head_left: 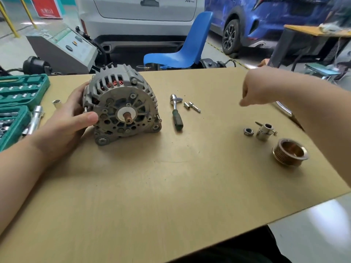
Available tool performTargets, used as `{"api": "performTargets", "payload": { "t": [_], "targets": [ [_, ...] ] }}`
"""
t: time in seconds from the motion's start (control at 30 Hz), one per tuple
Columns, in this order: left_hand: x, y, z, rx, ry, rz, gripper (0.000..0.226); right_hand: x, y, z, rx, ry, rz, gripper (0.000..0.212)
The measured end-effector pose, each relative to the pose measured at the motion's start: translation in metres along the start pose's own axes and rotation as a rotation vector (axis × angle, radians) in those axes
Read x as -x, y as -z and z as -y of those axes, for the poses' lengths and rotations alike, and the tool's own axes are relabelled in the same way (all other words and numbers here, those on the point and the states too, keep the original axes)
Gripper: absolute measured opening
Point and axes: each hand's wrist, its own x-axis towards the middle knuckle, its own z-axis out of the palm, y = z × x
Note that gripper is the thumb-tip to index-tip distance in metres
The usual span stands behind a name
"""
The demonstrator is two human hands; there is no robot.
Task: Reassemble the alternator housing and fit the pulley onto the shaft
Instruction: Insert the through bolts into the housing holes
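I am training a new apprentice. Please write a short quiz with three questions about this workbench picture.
1. True or false: the pulley is already on the shaft.
2. Which hand holds the alternator? A) left B) right C) both
3. Fill in: the ratchet lies between the alternator and the ____.

Key:
1. False; it lies on the table, near the nut.
2. A; the left hand holds it, the right hand is in the air.
3. Pulley.

We cannot see our left hand's (pixel 73 118) fingers behind the alternator (pixel 121 107). Our right hand (pixel 254 92) is motion-blurred, its grip unreadable. The frame's left edge crops the socket set case (pixel 20 90).
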Motion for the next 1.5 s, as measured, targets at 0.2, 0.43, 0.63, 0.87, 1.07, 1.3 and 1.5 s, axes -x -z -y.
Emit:
{"api": "performTargets", "payload": {
  "t": [0.2,0.43,0.63,0.87,1.07,1.3,1.5],
  "targets": [
    [0.001,-0.002,-0.001,-0.002,-0.004,-0.001,0.091,-0.021,-0.037,-0.023,0.071,-0.114,0.376,0.031],
    [0.002,0.000,-0.002,-0.017,-0.018,0.014,0.089,-0.025,-0.048,-0.017,0.017,-0.086,0.257,0.016],
    [0.005,-0.002,-0.007,-0.164,0.018,0.031,0.094,-0.008,-0.020,0.030,-0.648,0.135,-0.164,0.012],
    [0.002,0.001,-0.013,-0.435,0.161,0.034,0.138,0.075,-0.015,0.130,-1.610,0.297,0.108,0.005],
    [0.002,0.009,-0.010,-0.526,0.173,0.044,0.141,0.123,-0.042,0.182,-1.614,0.446,0.633,0.009],
    [0.002,0.027,-0.007,-0.522,0.195,0.155,0.145,0.110,-0.037,0.192,-1.576,0.495,0.822,0.042],
    [0.001,0.031,-0.010,-0.500,0.190,0.213,0.122,0.109,-0.049,0.206,-1.192,0.617,0.289,0.019]
  ]
}}
